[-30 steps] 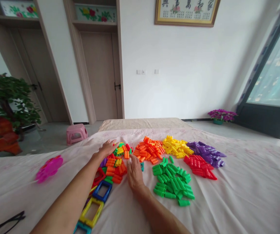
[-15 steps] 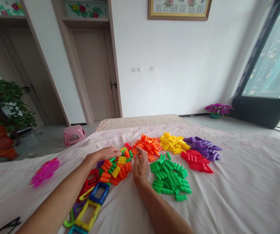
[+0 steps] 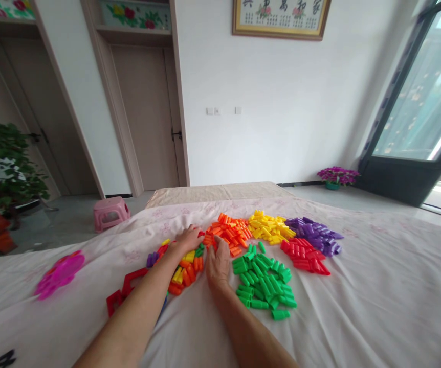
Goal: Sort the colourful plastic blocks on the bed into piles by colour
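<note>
My left hand (image 3: 188, 239) reaches over the top of the mixed pile (image 3: 190, 271) of orange, yellow, green and red pieces, its fingertips at a small red piece (image 3: 201, 234). Whether it grips that piece is not clear. Just right of it, my right hand (image 3: 217, 261) rests on its edge between the mixed pile and the green pieces (image 3: 266, 281), fingers stretched toward the orange pile (image 3: 230, 232), with nothing visible held. Yellow pieces (image 3: 270, 226), purple pieces (image 3: 313, 235) and red pieces (image 3: 305, 255) lie in separate heaps to the right.
Red frame-shaped pieces (image 3: 134, 280) lie partly under my left forearm. A magenta item (image 3: 61, 275) and a black object (image 3: 3, 359) are on the cloth (image 3: 377, 296) at left. A pink stool (image 3: 111, 213) stands beyond the cloth's edge.
My left hand has moved right and forward across the mixed pile, nearer my right hand. Its forearm now covers most of the frame-shaped pieces. The camera view has shifted slightly.
</note>
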The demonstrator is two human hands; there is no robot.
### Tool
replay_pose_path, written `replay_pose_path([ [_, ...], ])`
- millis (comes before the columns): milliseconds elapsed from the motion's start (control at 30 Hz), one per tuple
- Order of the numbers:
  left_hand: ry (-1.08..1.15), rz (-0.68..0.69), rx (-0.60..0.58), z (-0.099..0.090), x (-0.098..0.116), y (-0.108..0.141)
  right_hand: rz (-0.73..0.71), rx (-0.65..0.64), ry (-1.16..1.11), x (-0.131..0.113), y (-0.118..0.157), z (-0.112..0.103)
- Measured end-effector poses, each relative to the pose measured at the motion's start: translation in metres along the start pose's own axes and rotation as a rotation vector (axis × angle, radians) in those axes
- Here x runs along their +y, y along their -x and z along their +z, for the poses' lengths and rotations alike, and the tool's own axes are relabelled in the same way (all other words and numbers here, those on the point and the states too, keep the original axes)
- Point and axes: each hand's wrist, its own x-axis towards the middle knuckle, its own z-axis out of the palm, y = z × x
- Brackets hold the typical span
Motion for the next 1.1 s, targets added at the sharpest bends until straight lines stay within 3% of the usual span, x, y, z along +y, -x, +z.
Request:
replay_pose_path([
  [167, -0.068, -0.134, 0.049, -0.002, -0.001, 0.034, 0.019, 0.046, -0.020, 0.000, 0.000, 0.002],
  [400, -0.029, -0.029, -0.072, -0.018, -0.006, 0.074, 0.068, -0.003, -0.015, -0.013, 0.001, -0.007],
  [500, -0.027, -0.059, -0.038, -0.031, -0.021, 0.073, 0.061, -0.044, 0.029, -0.019, 0.001, -0.013],
  [600, -0.069, -0.190, 0.080, -0.040, -0.043, 0.064, 0.028, -0.054, 0.085, -0.021, 0.001, -0.016],
  [700, -0.083, -0.296, 0.129, -0.039, -0.064, 0.054, 0.004, -0.041, 0.139, -0.019, 0.001, -0.018],
  [800, -0.050, -0.285, 0.099, -0.029, -0.076, 0.046, 0.029, -0.059, 0.168, -0.017, 0.002, -0.020],
  [933, -0.010, -0.207, 0.077, -0.021, -0.076, 0.048, 0.101, -0.114, 0.154, -0.021, 0.004, -0.024],
  [1100, 0.017, -0.113, 0.035, -0.022, -0.056, 0.073, 0.132, -0.290, 0.225, -0.035, 0.006, -0.030],
])
